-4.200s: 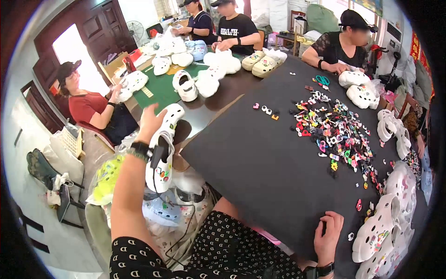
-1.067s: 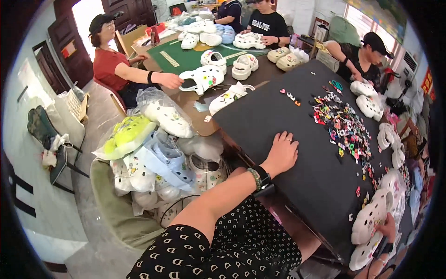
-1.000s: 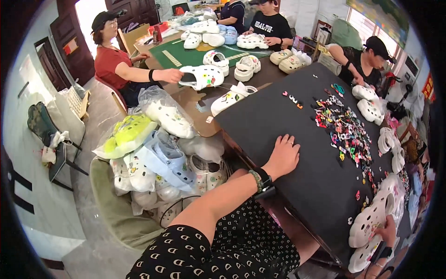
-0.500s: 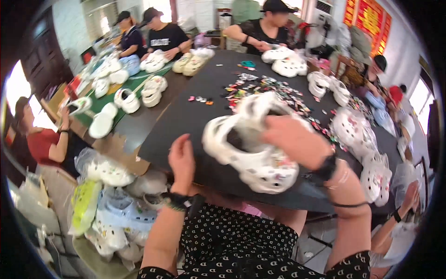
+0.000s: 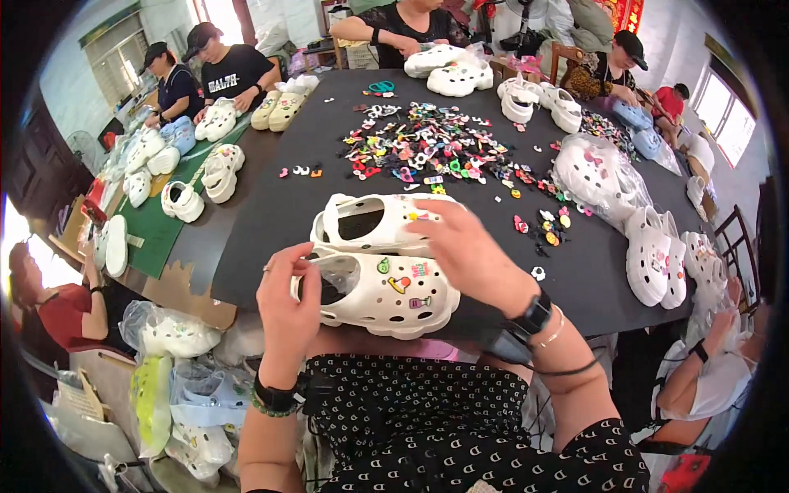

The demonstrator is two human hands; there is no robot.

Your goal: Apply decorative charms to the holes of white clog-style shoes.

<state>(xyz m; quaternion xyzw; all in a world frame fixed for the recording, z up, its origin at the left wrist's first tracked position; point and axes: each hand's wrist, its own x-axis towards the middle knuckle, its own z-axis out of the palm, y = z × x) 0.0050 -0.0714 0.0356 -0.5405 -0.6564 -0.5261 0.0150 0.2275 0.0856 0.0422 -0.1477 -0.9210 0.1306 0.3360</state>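
Note:
Two white clogs with holes lie side by side on the dark table in front of me, toes to the right. The near clog [image 5: 370, 308] carries several colourful charms on its upper; a clear plastic lining shows in its opening. The far clog [image 5: 386, 220] has a yellow charm, partly covered by my right hand. My left hand [image 5: 288, 300] curls its fingers and thumb around the near clog's heel end. My right hand [image 5: 464, 246] lies over the toe ends, fingers stretched out towards the far clog's upper and slightly blurred.
A heap of loose charms [image 5: 427, 144] spreads beyond the clogs, with a small cluster [image 5: 546, 226] to the right. A bagged pair [image 5: 596, 177] and more white clogs [image 5: 649, 255] stand at the right. Bagged clogs [image 5: 173, 333] are piled at my lower left. Several people work around the tables.
The white clogs, lifted and held by my right hand before, now rest on the table with their charms facing up. My left hand has moved from empty air to the near clog's heel.

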